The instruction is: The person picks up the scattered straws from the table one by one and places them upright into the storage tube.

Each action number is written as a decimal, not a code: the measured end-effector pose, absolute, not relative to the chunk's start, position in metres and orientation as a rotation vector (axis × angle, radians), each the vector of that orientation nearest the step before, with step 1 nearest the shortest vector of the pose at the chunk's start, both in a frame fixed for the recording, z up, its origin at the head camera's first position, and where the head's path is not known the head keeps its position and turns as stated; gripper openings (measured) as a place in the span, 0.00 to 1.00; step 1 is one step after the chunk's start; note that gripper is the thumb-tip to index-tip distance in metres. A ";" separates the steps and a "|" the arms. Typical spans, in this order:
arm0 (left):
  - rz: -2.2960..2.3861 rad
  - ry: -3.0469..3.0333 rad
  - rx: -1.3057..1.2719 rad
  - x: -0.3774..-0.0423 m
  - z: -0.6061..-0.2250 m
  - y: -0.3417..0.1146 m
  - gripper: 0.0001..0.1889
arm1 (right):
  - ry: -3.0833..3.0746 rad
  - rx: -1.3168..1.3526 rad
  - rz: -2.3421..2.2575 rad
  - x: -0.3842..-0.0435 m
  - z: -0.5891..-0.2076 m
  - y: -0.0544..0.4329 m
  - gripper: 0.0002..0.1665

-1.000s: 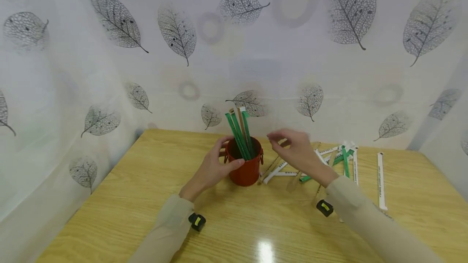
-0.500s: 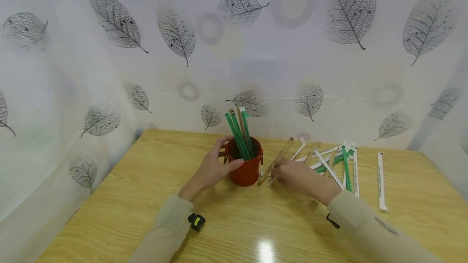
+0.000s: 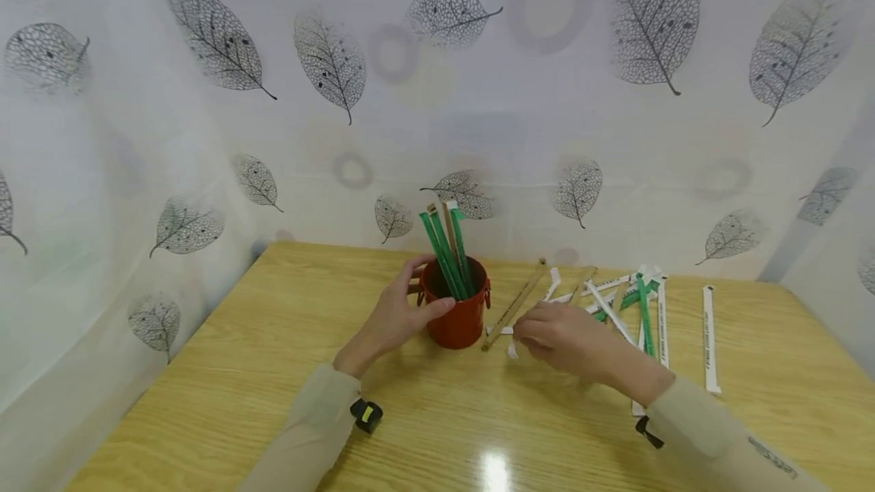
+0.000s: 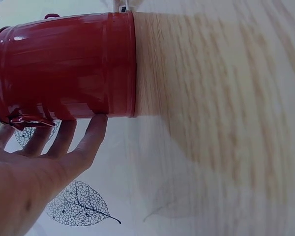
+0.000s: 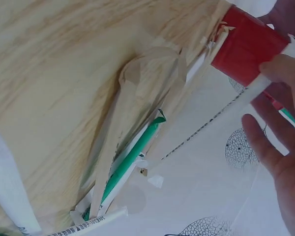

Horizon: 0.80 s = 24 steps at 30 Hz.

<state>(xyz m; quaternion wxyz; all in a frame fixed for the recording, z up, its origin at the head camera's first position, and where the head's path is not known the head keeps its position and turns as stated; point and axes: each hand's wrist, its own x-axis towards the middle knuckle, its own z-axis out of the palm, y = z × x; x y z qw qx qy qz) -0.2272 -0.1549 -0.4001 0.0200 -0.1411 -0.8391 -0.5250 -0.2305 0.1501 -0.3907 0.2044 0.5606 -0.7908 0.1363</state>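
Observation:
A small red bucket (image 3: pixel 456 325) with side handles stands upright on the table. Several green and brown paper-wrapped straws (image 3: pixel 447 253) lean inside it. My left hand (image 3: pixel 403 311) holds the bucket from its left, thumb at the front rim and fingers round the far side; in the left wrist view the fingers (image 4: pixel 91 140) press against its wall. To the right of the bucket, my right hand (image 3: pixel 563 336) is low over the table. It pinches a white paper-wrapped straw (image 5: pixel 221 112) between thumb and fingers, and one white end shows below the hand in the head view.
A loose pile of white, green and brown wrapped straws (image 3: pixel 618 310) lies right of the bucket. One brown straw (image 3: pixel 516 302) slants beside the bucket, and a single white one (image 3: pixel 709 340) lies far right. A leaf-patterned curtain (image 3: pixel 437 120) hangs behind the wooden table (image 3: pixel 273 370).
My right hand came down from the air beside the bucket to the straws, then shifted slightly right, now pinching a white straw. The left hand and bucket have stayed in place.

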 end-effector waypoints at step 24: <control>-1.618 -2.614 -0.428 -0.228 -0.402 -0.155 0.37 | -1.753 1.351 0.779 -0.241 -0.352 0.149 0.20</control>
